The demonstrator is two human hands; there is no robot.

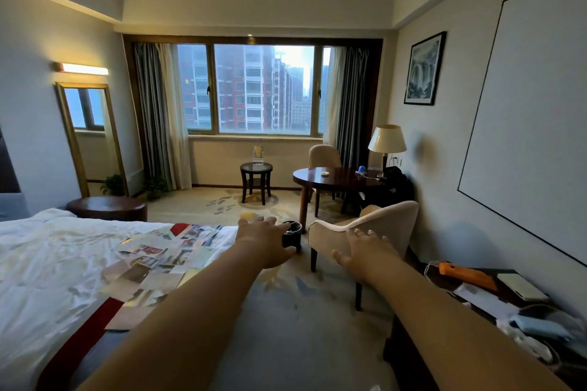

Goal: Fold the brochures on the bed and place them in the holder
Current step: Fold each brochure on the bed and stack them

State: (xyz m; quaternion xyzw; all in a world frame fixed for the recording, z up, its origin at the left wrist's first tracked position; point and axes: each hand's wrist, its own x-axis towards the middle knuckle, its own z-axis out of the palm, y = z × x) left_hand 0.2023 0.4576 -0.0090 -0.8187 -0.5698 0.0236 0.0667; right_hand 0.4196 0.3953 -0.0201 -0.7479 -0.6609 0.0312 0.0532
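Paper brochures [158, 260] lie loose at lower left. Empty, the left hand [266, 241] and right hand [365, 251] hover spread; best lift one sheet and crease squarely.

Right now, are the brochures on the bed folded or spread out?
Spread out: the brochures lie flat, overlapping, on the bed.

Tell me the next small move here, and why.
Probably lower the left hand onto the brochures and pick one up to fold: it and the right hand are stretched out open and empty, and the brochures lie flat, spread over the bed.
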